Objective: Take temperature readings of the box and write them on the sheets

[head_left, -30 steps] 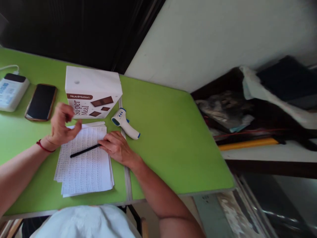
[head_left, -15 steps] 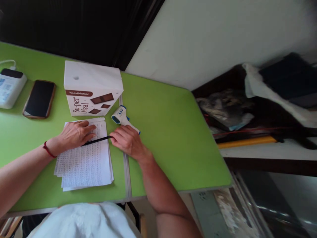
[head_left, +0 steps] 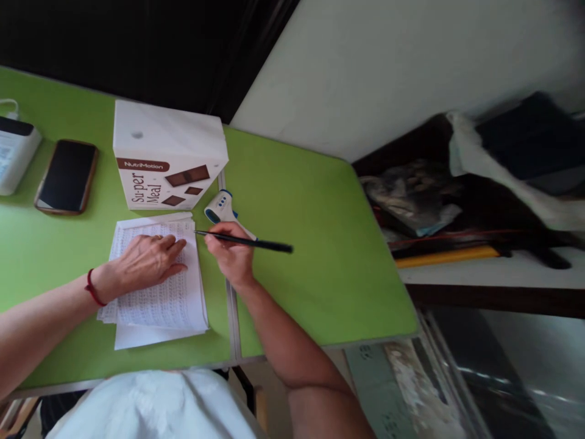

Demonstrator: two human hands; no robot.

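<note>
My left hand (head_left: 153, 261) lies flat with its fingers stretched out over a stack of paper sheets (head_left: 159, 314) covered in rows of small writing. A black pen (head_left: 272, 245) is pinched in my right hand (head_left: 232, 253), its tip pointing left near the right edge of the sheets and its back end reaching out over the table. Just beyond my right hand, a white and blue infrared thermometer (head_left: 222, 207) lies on the table, its handle partly hidden by the fingers.
Behind the papers stands a white box (head_left: 169, 158) with brown printing. To its left lie a smartphone (head_left: 68, 177) and a white device (head_left: 16, 155) with a cable. The green table (head_left: 320, 256) has a metal seam; a cluttered shelf (head_left: 457, 280) is at the right.
The pen has left my left hand and turned in my right, its back end now pointing right. My left hand has slid slightly right and down on the paper.
</note>
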